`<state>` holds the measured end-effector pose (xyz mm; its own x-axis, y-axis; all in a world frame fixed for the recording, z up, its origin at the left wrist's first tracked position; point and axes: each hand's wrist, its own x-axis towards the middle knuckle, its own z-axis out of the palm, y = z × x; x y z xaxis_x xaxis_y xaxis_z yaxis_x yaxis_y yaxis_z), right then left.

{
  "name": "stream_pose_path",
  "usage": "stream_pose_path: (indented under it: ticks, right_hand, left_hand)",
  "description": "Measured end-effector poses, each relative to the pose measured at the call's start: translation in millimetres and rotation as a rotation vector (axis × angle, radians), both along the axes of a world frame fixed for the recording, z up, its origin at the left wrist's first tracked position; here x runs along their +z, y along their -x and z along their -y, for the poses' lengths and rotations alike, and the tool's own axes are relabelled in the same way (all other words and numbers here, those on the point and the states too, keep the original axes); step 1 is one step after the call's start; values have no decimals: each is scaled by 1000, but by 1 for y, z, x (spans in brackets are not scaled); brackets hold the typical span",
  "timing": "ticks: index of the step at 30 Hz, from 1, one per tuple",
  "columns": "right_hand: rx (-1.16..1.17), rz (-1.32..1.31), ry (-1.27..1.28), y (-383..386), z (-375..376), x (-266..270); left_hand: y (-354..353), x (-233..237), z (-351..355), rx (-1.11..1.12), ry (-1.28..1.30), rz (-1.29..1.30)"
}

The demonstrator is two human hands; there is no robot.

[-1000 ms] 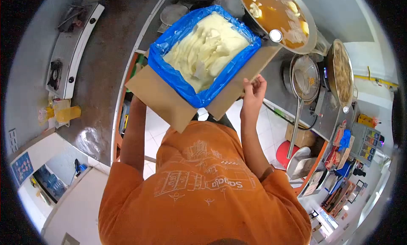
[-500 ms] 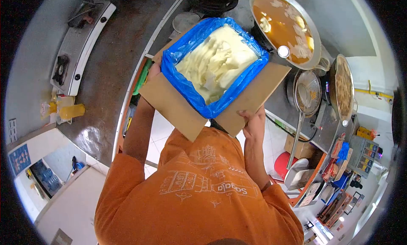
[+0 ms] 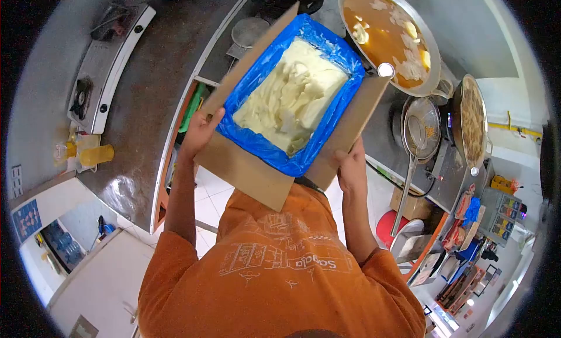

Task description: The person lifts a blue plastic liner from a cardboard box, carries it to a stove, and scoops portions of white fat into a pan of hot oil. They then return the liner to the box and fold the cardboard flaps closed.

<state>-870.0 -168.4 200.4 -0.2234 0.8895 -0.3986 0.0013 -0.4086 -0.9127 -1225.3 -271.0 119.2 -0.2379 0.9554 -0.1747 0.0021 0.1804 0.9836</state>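
Note:
An open cardboard box (image 3: 248, 171) lined with a blue plastic bag (image 3: 266, 148) is held up in front of the orange shirt. Inside the liner lies a pale yellow, creamy mass (image 3: 298, 89) with an uneven surface. My left hand (image 3: 201, 130) grips the box's left side near a flap, its thumb over the edge. On the right flap, my right hand (image 3: 350, 165) is closed, pinching the cardboard. Just beyond the box's upper right corner is a large pan (image 3: 383, 37) of brown liquid with pale lumps in it.
At the right, a strainer (image 3: 422, 130) with a long handle rests over a pot, beside another wide pan (image 3: 472, 122). A stove (image 3: 114, 69) and yellow jugs (image 3: 96, 155) stand on the left counter (image 3: 155, 87). A red bucket (image 3: 387, 227) is below, right.
The box has tilted, and its left and right flaps stand up more. My left hand has moved down and now shows on the left side of the box.

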Motion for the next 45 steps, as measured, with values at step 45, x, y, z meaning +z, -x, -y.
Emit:
stream_pose_path:
  ticks: [45]
  right_hand:
    - [-523, -72, -314, 27, -150, -153]
  left_hand:
    - [-208, -102, 106, -17, 136, -22]
